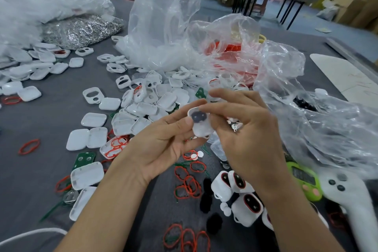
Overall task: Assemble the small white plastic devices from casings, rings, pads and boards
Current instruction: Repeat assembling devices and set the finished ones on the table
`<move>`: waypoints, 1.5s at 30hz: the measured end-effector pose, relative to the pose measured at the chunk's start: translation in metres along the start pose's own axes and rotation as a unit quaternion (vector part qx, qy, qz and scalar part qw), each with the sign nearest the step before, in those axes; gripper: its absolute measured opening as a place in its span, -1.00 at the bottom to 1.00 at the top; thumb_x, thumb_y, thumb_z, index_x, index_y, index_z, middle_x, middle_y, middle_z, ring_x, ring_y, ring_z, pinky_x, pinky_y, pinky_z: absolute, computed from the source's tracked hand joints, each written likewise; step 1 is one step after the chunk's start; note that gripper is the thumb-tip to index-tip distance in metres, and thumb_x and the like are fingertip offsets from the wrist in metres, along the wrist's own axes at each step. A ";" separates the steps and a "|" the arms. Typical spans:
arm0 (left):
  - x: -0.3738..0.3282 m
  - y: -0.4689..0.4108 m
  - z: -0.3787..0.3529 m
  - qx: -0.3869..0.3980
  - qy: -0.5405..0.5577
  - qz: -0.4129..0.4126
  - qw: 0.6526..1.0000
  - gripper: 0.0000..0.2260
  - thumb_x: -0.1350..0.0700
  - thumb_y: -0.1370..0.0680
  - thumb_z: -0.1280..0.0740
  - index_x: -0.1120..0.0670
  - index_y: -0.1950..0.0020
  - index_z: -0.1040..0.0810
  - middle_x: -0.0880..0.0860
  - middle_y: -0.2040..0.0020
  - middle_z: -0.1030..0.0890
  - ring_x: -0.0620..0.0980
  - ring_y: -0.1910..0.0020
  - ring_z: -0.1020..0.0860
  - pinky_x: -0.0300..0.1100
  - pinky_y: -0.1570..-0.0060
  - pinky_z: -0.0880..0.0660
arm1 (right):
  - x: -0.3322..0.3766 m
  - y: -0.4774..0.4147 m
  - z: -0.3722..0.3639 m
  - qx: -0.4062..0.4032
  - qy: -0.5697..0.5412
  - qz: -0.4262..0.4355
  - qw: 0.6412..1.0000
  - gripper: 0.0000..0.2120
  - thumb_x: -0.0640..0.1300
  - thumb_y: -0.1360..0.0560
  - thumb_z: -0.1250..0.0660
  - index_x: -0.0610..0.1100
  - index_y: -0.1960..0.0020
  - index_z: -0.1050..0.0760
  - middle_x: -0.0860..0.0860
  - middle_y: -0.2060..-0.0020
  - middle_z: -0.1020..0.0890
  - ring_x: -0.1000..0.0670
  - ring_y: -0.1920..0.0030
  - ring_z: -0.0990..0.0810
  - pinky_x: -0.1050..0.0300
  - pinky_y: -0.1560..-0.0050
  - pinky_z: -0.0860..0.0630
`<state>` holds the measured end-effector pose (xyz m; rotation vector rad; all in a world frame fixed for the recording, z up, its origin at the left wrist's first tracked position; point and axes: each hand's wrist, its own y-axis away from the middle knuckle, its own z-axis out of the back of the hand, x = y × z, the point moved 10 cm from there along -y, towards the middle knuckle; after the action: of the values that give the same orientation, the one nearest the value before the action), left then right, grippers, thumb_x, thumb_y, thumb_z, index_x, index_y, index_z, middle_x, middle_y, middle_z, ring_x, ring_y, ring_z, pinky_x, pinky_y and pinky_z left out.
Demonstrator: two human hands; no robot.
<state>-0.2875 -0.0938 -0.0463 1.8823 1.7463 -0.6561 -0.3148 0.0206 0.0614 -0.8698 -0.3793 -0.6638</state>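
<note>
White casing held face-up at centre of view, raised off the grey table, with a dark pad seated in its upper window.

Left hand: thumb and fingers clamped on the casing's 8 o'clock edge, palm up. Judged to act as the steady fixture.

Right hand: index fingertip and thumb closed on the 1 o'clock edge beside the pad, probably pressing it home. Its other fingers curl over something small and metallic, identity not resolvable.

Step judged: pad fitting. No red ring visible on this casing yet.

Stock lies within reach, positions taken from the hands:
- heap of loose casings at 11 o'clock
- red rings at 6 o'clock, black pads just beside them
- green board at 8 o'clock
- finished devices at 5 o'clock, each with ring and dark pad, grouped apart from the raw parts, presumably to avoid mixing

Clear plastic bags at 12 o'clock. Green timer and white controller at 4 o'clock.
</note>
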 end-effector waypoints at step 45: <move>-0.028 0.005 0.032 -0.085 0.076 -0.053 0.992 -0.68 0.22 -0.54 -0.36 0.16 -0.29 -0.66 0.16 -0.17 -0.68 0.10 -0.11 -0.69 -0.03 -0.05 -0.66 | -0.121 -0.049 -0.048 0.029 -0.061 -0.362 0.930 -0.78 -0.05 -0.30 -0.68 0.15 0.40 -0.68 0.20 0.41 -0.69 0.11 0.24 -0.67 0.15 0.15 -0.58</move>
<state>-0.2846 -0.1356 -0.0527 1.7721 1.9432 -0.3947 -0.4349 0.0050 -0.0063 -0.7044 -0.8474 -1.2747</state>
